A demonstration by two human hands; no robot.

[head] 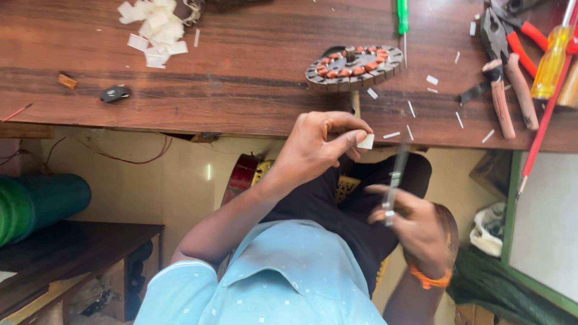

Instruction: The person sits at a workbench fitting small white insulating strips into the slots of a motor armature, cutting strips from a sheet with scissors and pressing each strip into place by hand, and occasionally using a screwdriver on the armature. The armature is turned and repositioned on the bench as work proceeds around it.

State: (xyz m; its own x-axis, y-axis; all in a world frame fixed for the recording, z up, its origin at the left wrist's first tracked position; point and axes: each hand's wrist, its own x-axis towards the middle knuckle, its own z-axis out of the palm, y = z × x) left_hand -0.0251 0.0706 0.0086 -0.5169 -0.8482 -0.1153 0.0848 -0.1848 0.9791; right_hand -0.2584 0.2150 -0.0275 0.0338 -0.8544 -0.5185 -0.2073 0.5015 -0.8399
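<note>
My left hand (316,147) pinches a small white paper slip (365,141) between thumb and forefinger, just below the wooden table's front edge (180,117). My right hand (415,225), with an orange band at the wrist, grips a thin grey metal tool (396,171) that points up toward the slip. On the table right above both hands lies a round dark stator with copper windings (354,65), tilted on its shaft. My lap, in dark trousers, is beneath the hands.
A pile of white paper slips (153,27) lies at the table's far left, with more slips scattered near the stator. A green screwdriver (402,17), red-handled pliers (521,33), wooden-handled tools (512,96) and a yellow screwdriver (551,60) lie to the right. A green cylinder (36,204) sits lower left.
</note>
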